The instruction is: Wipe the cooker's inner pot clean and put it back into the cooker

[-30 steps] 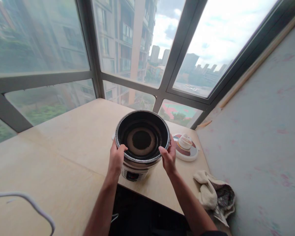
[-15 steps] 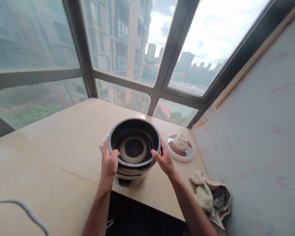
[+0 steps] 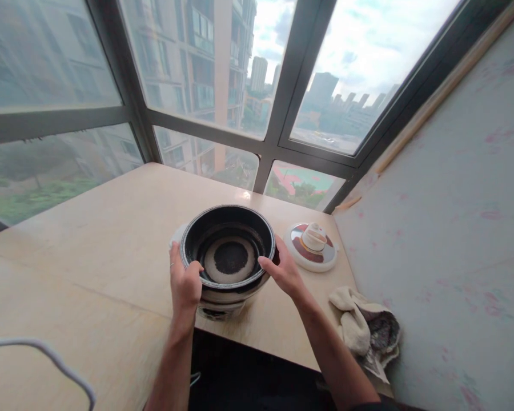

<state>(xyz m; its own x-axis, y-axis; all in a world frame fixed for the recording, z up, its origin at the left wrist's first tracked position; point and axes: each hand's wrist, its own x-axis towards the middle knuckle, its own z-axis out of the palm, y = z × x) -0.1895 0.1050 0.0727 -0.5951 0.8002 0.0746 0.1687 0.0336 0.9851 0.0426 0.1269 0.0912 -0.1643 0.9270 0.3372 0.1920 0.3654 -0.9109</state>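
Note:
My left hand [image 3: 186,285] and my right hand [image 3: 286,271] grip a black inner pot [image 3: 229,218] by its opposite sides, thumbs over the rim. The pot's inside shows a pale ring around a dark round patch. Directly below it stands the light-coloured cooker body [image 3: 220,311], mostly covered by the pot and my left hand. From this angle I cannot tell how far the pot is raised out of the body. To the right of my right hand lies a round white lid [image 3: 312,245] with a shiny top and a white knob.
A crumpled cloth [image 3: 364,328] lies near the table's right edge, beside the patterned wall [image 3: 462,257]. A pale cord [image 3: 38,344] curves across the lower left. The pale tabletop [image 3: 89,228] reaches back to the framed windows [image 3: 214,137].
The pot has tilted or risen slightly, covering more of the cooker body's front panel. Both hands keep their hold. The whole view has shifted a little.

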